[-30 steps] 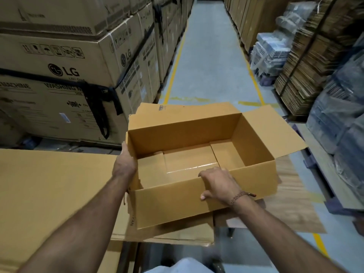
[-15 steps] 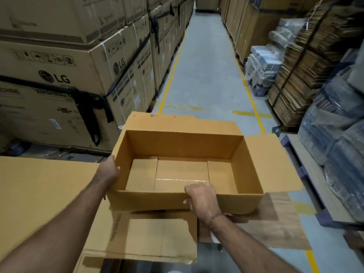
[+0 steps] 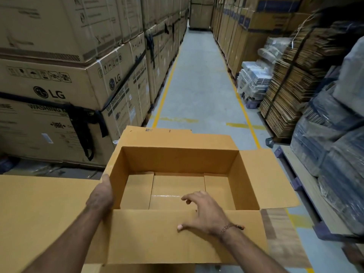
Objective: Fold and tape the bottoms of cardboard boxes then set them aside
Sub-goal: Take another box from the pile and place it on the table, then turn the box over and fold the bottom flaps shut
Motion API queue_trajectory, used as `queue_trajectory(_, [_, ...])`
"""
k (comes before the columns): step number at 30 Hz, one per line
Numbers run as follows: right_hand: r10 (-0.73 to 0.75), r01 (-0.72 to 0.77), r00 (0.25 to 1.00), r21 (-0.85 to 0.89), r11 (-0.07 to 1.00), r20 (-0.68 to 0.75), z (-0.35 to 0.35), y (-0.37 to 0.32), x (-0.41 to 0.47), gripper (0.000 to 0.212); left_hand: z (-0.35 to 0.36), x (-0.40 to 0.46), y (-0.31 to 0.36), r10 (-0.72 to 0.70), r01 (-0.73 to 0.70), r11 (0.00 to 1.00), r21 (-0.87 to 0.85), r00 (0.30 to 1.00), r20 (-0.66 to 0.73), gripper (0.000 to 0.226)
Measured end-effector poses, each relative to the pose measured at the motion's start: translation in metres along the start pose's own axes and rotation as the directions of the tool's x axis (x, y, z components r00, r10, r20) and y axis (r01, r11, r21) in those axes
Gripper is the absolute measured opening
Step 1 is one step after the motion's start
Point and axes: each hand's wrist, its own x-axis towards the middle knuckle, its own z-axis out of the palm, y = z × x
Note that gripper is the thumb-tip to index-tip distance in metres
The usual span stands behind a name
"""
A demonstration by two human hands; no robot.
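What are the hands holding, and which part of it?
The left hand grips the open cardboard box at its left wall's top edge. The right hand holds nothing; its spread fingers rest over the near flap.

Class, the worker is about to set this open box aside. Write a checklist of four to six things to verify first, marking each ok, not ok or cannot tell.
1. Bottom flaps of the box folded flat: ok.
2. Tape over the bottom seam: ok, a shiny strip shows inside; its full length cannot be told.
3. Left hand holds the left wall: ok.
4. Right hand has a grip: not ok, fingers spread over the near flap.
5. Top flaps open: ok.
6. Aisle floor ahead free: ok.
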Motion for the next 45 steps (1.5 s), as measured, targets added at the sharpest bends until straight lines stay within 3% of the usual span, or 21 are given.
queue_trajectory(3, [0.108, -0.121, 0.964, -0.039, 0.992, -0.244, -0.01, 0.027, 0.0, 0.066, 0.001, 0.002, -0.002, -0.005, 0.005, 1.0, 0.001, 1.0, 0.0, 0.035])
queue_trajectory(5, [0.163, -0.29, 0.844, -0.179, 0.94, -0.511, -0.02, 0.054, 0.0, 0.053, 0.002, 0.002, -0.003, -0.002, 0.002, 1.0, -0.001, 1.0, -0.01, 0.034])
queue_trajectory(7, [0.307, -0.545, 0.681, -0.18, 0.819, -0.665, -0.03, 0.081, -0.001, 0.057, 0.004, 0.002, -0.003, 0.005, -0.005, 1.0, -0.004, 0.999, -0.032, 0.03])
queue_trajectory(9, [0.499, -0.712, 0.557, -0.072, 0.699, -0.664, -0.037, 0.101, -0.006, 0.063, 0.005, 0.002, -0.004, 0.018, -0.019, 1.0, -0.011, 0.999, -0.046, 0.026])
queue_trajectory(11, [0.636, -0.776, 0.51, 0.01, 0.631, -0.578, -0.04, 0.116, -0.011, 0.056, 0.008, 0.002, -0.004, 0.033, -0.034, 0.999, -0.013, 0.998, -0.06, 0.022])
queue_trajectory(16, [0.776, -0.772, 0.483, 0.219, 0.596, -0.407, -0.039, 0.118, -0.012, 0.034, 0.009, -0.001, -0.001, 0.044, -0.045, 0.999, -0.005, 0.994, -0.097, 0.016])
queue_trajectory(21, [0.805, -0.77, 0.482, 0.272, 0.578, -0.345, -0.043, 0.116, -0.007, 0.021, 0.011, -0.001, -0.004, 0.049, -0.048, 0.999, 0.012, 0.989, -0.137, 0.015])
queue_trajectory(35, [0.805, -0.722, 0.458, 0.37, 0.584, -0.378, -0.039, 0.118, -0.009, 0.016, 0.008, -0.006, -0.002, 0.044, -0.041, 0.999, 0.026, 0.988, -0.149, 0.019])
queue_trajectory(38, [0.758, -0.593, 0.442, 0.479, 0.648, -0.48, -0.034, 0.122, -0.014, 0.015, 0.007, -0.008, -0.003, 0.068, -0.069, 0.998, 0.001, 0.985, -0.157, 0.019])
queue_trajectory(41, [0.661, -0.37, 0.294, 0.556, 0.744, -0.69, -0.027, 0.121, -0.026, 0.017, 0.009, -0.006, -0.007, 0.079, -0.081, 0.997, -0.008, 0.985, -0.152, 0.018])
queue_trajectory(43, [0.662, -0.406, 0.17, 0.56, 0.722, -0.73, -0.02, 0.114, -0.038, 0.016, 0.006, -0.007, -0.006, 0.069, -0.074, 0.997, -0.033, 0.99, -0.127, 0.02])
queue_trajectory(45, [0.712, -0.468, 0.094, 0.6, 0.648, -0.696, -0.011, 0.106, -0.05, 0.024, 0.0, -0.007, -0.003, 0.047, -0.059, 0.991, -0.116, 0.994, -0.1, 0.033])
